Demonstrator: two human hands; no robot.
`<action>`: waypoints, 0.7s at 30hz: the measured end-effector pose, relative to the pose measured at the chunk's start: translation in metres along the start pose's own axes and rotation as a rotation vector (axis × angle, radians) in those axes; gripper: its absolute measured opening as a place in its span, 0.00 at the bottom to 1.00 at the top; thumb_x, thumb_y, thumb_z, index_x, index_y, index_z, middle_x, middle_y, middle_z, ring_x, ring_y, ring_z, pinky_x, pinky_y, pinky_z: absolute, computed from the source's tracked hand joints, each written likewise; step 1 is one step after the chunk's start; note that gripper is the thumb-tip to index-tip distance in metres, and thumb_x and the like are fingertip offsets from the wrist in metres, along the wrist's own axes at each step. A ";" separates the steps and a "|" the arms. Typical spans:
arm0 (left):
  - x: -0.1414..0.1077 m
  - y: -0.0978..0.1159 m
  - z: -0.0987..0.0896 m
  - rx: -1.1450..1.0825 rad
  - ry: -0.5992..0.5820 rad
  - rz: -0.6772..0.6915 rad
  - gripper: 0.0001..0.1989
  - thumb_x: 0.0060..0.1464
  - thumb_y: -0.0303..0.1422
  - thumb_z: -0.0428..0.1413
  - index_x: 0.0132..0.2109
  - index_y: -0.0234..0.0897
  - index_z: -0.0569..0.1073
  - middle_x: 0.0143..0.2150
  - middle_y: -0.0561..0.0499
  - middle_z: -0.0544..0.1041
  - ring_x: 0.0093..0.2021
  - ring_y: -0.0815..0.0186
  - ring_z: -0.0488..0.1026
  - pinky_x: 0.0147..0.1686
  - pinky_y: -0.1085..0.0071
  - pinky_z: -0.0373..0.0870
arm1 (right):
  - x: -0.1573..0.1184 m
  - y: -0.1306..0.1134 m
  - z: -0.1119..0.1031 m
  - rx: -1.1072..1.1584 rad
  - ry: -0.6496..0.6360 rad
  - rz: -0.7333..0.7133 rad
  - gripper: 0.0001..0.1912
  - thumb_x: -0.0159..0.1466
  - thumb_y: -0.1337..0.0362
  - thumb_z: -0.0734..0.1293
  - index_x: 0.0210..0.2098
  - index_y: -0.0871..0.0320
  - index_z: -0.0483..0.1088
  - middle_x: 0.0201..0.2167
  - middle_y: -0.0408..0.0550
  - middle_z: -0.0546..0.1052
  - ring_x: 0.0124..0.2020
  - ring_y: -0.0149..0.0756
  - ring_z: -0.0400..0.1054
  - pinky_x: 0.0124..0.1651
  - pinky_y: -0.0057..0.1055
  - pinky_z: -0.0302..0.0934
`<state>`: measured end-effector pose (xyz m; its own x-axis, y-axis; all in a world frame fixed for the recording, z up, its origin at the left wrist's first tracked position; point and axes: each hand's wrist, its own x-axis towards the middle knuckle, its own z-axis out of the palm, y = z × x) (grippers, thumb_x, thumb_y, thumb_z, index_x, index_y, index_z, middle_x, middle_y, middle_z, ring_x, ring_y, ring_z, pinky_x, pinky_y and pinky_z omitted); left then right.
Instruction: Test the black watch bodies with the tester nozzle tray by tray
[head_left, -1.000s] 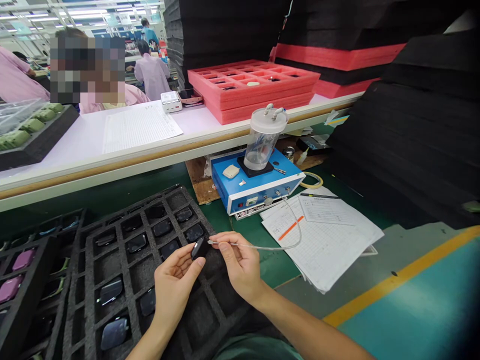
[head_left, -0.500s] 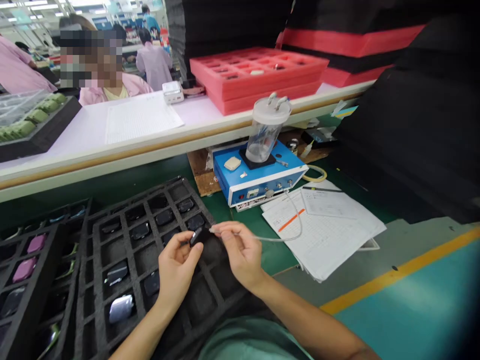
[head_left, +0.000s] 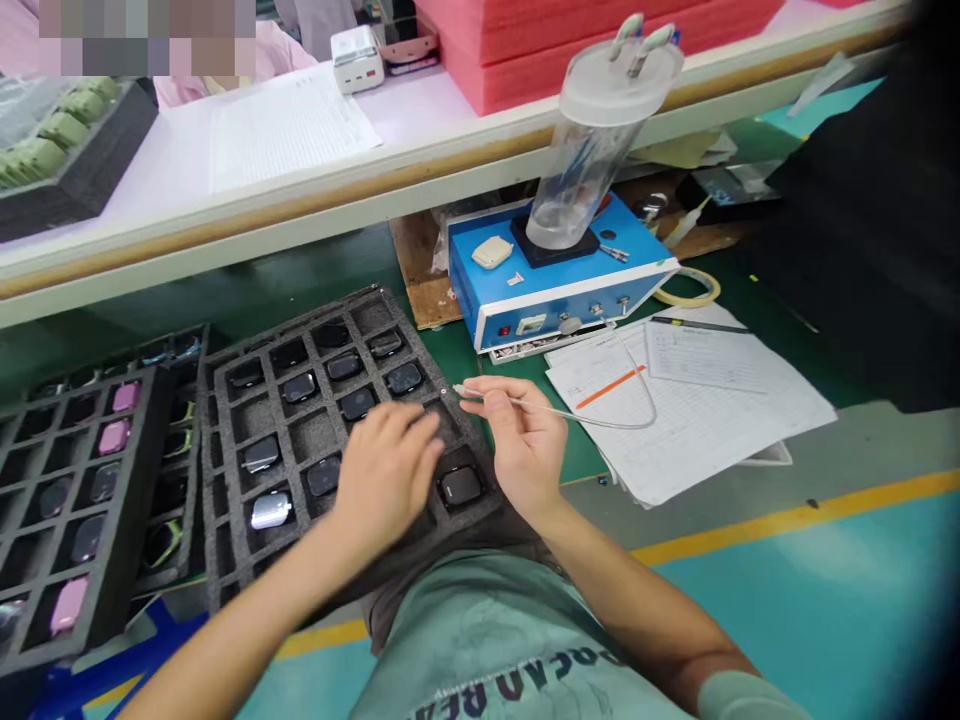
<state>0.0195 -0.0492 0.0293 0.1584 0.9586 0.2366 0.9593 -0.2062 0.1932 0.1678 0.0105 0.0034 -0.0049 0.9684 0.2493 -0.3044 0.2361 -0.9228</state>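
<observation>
Item: right hand (head_left: 517,440), thumb and fingers pinching a thin clear tube (head_left: 634,428) close behind its pale tip; the tip points past the fingers, just beyond the right edge of the foam tray
Item: left hand (head_left: 390,465), palm down above the tray, fingers loosely bent and slightly blurred; underside hidden, so whether anything is gripped cannot be told
Item: black foam tray (head_left: 313,435), divided into compartments, several holding dark, glossy watch-like units
Item: nearest dark unit (head_left: 460,486), face up in a compartment at the tray's right side, between the two hands
Item: blue box (head_left: 551,285) beyond the hands, bearing a clear canister (head_left: 574,180) and a cream-coloured piece (head_left: 493,252); the tube loops over papers (head_left: 720,420) to its front
Item: second foam tray at left, with pink pieces (head_left: 114,435) among others
Handling notes, by judgement: grip units by their edges, sparing the glossy faces; keep the pinch near the tip for steady aim; leave slack in the loop, clear of the pen (head_left: 697,323); lift squarely so that corners do not catch the foam walls
</observation>
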 end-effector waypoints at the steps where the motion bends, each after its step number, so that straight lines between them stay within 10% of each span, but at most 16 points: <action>1: 0.014 -0.010 -0.001 0.021 -0.021 -0.024 0.16 0.67 0.33 0.51 0.54 0.33 0.77 0.54 0.39 0.79 0.55 0.50 0.71 0.53 0.54 0.69 | 0.001 0.000 0.003 0.012 -0.003 -0.004 0.11 0.70 0.57 0.66 0.40 0.56 0.75 0.42 0.50 0.80 0.43 0.37 0.78 0.45 0.36 0.77; 9: 0.058 -0.041 -0.003 -0.042 -0.060 -0.126 0.16 0.64 0.25 0.50 0.54 0.30 0.77 0.49 0.38 0.82 0.49 0.53 0.77 0.51 0.59 0.71 | 0.001 0.014 0.019 -0.050 -0.053 -0.086 0.07 0.71 0.61 0.65 0.43 0.55 0.75 0.42 0.48 0.80 0.43 0.35 0.78 0.49 0.35 0.75; 15: 0.024 -0.035 0.000 -0.988 0.108 -0.497 0.19 0.57 0.36 0.61 0.54 0.33 0.77 0.49 0.43 0.84 0.48 0.59 0.81 0.48 0.66 0.76 | -0.002 0.022 0.016 -0.125 -0.094 -0.122 0.07 0.71 0.64 0.64 0.43 0.55 0.75 0.42 0.48 0.80 0.44 0.35 0.77 0.49 0.33 0.74; 21: 0.017 -0.028 0.009 -1.338 0.163 -0.641 0.19 0.46 0.34 0.70 0.46 0.35 0.80 0.41 0.47 0.86 0.41 0.64 0.82 0.46 0.71 0.78 | -0.005 0.023 0.015 -0.185 -0.130 -0.143 0.08 0.71 0.66 0.64 0.44 0.54 0.76 0.42 0.48 0.81 0.45 0.36 0.77 0.48 0.33 0.74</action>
<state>-0.0023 -0.0255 0.0197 -0.3100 0.9403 -0.1404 -0.0799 0.1214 0.9894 0.1463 0.0102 -0.0145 -0.1002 0.9084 0.4059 -0.1314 0.3923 -0.9104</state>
